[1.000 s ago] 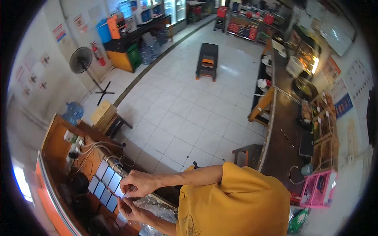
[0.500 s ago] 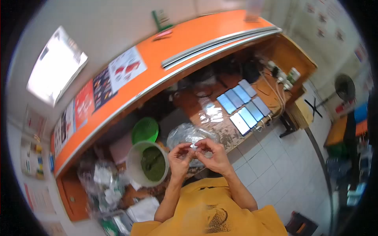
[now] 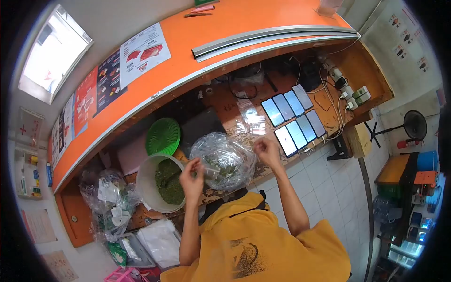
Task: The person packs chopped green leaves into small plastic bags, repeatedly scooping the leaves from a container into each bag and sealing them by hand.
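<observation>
My left hand (image 3: 191, 181) is closed on a small clear plastic bag (image 3: 211, 172), which sticks out to the right of the fingers. Just left of that hand stands a whitish tub (image 3: 144, 181) of dried green herb (image 3: 170, 190), with something dark lying in the herb. To the right, a large crumpled clear plastic bag (image 3: 221, 148) has green herb inside. My right hand (image 3: 268, 152) is raised between this large bag and the phones, its fingers curled together; whatever they may hold is hidden. Several small flat clear bags (image 3: 251, 121) lie on the worn desk (image 3: 225, 115) beyond it.
Several lit phones (image 3: 296, 134) lie in two rows at right, near cables and plugs (image 3: 345, 87). A green plastic basket (image 3: 162, 136) sits behind the tub. An orange shelf (image 3: 188, 70) overhangs the desk. Left are a crumpled plastic bag (image 3: 110, 202) and white bags (image 3: 159, 242).
My hands were together in front of the large bag, fingering something small and clear. They have separated: the left moved left with the small bag, the right went right and farther forward.
</observation>
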`<state>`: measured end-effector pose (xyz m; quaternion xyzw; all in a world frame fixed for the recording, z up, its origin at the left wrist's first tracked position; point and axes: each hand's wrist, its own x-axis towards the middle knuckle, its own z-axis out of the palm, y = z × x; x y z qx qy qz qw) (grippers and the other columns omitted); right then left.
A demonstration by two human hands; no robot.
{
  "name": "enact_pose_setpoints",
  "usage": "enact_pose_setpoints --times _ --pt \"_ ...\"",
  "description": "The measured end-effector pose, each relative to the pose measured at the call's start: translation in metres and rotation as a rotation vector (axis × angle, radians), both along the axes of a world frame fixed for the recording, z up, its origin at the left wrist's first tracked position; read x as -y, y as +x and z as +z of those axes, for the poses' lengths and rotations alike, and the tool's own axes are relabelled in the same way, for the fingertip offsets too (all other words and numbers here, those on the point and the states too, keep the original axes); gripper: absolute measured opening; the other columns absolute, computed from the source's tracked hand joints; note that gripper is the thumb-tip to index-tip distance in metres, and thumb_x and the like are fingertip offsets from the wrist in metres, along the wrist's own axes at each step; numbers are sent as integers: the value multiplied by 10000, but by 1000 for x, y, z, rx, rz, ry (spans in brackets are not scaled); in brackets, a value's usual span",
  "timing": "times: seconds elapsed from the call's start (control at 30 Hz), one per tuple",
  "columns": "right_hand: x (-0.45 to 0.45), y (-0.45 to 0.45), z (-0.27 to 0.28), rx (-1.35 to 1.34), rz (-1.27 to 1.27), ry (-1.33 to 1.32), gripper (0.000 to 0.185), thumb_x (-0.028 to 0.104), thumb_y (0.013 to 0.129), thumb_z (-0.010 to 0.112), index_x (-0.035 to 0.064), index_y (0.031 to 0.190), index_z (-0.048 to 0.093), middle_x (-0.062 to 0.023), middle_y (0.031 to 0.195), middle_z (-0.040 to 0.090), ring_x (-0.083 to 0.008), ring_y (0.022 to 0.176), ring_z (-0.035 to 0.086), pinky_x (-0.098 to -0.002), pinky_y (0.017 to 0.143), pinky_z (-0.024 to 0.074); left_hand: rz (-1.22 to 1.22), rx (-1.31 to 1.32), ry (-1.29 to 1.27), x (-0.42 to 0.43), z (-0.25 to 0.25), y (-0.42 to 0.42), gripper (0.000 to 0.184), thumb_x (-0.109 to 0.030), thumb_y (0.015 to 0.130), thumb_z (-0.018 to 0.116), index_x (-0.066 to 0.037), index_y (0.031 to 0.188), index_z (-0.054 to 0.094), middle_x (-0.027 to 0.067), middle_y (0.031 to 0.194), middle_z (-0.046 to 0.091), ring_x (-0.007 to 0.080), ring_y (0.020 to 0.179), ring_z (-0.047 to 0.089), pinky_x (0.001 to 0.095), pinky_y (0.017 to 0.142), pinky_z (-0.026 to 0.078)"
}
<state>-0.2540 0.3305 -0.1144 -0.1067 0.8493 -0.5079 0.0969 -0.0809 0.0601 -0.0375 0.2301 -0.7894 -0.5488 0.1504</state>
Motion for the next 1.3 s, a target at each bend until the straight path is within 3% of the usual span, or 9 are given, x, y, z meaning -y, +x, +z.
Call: enact_pose_setpoints --times 0.23,0.37,0.43,0.53,0.67,0.73,0.9,1.03,1.3 --pt "76 -102 -120 -135 88 461 412 128 756 836 66 1136 690 -208 1131 689 -410 1095 662 -477 909 574 63 53 81 -42 2 6 467 -125 962 756 13 1390 628 121 1252 708 192 1094 671 339 951 541" --pt "85 -117 -153 -218 139 613 240 63 789 704 38 1028 717 -191 1077 684 -436 1090 624 -518 936 536 159 126 262 -30 6 48 415 -117 990 734 26 1369 639 122 1240 711 155 1052 676 297 925 541" --pt "87 -122 -146 -176 134 647 171 82 836 687 55 998 733 -174 1003 704 -372 1036 667 -456 874 559 232 169 306 -25 16 62 394 -105 1008 715 29 1369 637 119 1232 714 142 1034 677 279 911 541" --pt "94 -113 -134 118 129 -63 188 133 908 659 51 1055 743 -152 959 729 -283 907 710 -388 792 579 230 177 368 -16 19 57 406 -142 1039 684 22 1404 616 115 1227 717 148 1051 674 286 901 546" --pt "80 -42 26 735 459 -740 288 236 1019 538 75 1122 753 -51 971 760 -177 907 704 -331 775 547 149 62 527 -18 28 3 440 -206 1066 654 15 1441 589 107 1227 715 163 1075 672 306 891 561" --pt "80 -9 40 760 485 -765 291 242 1024 543 57 1107 752 -39 958 749 -161 883 688 -293 750 529 53 61 705 -26 37 -21 464 -236 1070 648 13 1455 576 103 1226 712 175 1090 670 321 893 567" --pt "76 35 27 373 388 -564 186 182 1008 625 8 986 688 -17 900 707 -126 762 659 -316 680 536 -176 161 727 -6 -1 -11 184 -159 1016 720 16 1066 692 75 940 726 152 829 685 277 727 559" --pt "81 63 91 -92 -209 -281 185 166 935 752 2 969 674 -91 886 705 -186 776 689 -336 671 547 -122 84 682 -5 -4 -4 132 -102 981 752 8 939 692 68 841 714 138 721 661 261 648 529" --pt "101 118 130 -178 280 -233 243 85 886 759 11 1105 685 -201 958 729 -400 920 728 -445 782 585 -87 -68 632 0 3 10 128 -120 979 753 -7 933 714 25 851 712 100 699 626 270 651 504"
